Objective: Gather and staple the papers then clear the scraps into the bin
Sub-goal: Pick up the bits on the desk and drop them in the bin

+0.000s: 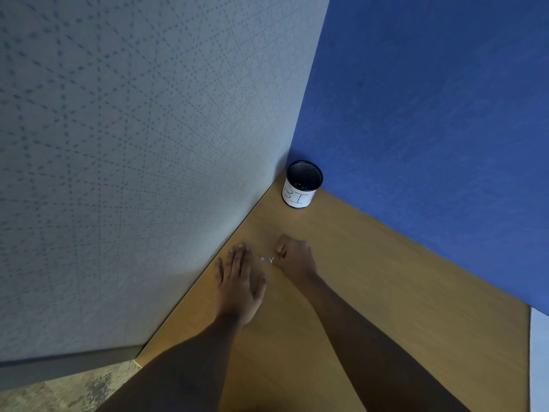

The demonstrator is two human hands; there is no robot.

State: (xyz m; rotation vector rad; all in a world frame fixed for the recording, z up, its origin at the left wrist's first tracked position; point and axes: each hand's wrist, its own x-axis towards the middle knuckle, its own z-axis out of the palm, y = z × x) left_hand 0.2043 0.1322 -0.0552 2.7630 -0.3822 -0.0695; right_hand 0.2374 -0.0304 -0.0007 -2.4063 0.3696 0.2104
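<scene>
i count two tiny pale paper scraps [263, 259], barely resolved, on the wooden desk [386, 292] between the left hand [239, 283], fingers flat, and the right hand [292, 257], fingers curled; whether it grips anything i cannot tell. one black mesh bin [303, 185] at one o'clock.

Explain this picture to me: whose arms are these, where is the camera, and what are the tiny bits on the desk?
There is no machine here. A person wears a camera on the head, so you look down along their own bare arms. This is the only view.

The left hand lies flat on the wooden desk, fingers straight. The right hand has its fingers curled, right beside a few tiny pale scraps that lie between the two hands. The picture is too small to tell whether it is pinching one.

Farther back, in the corner where the grey wall meets the blue wall, a black mesh cup with a white label stands upright. That is the bin for the scraps.
</scene>
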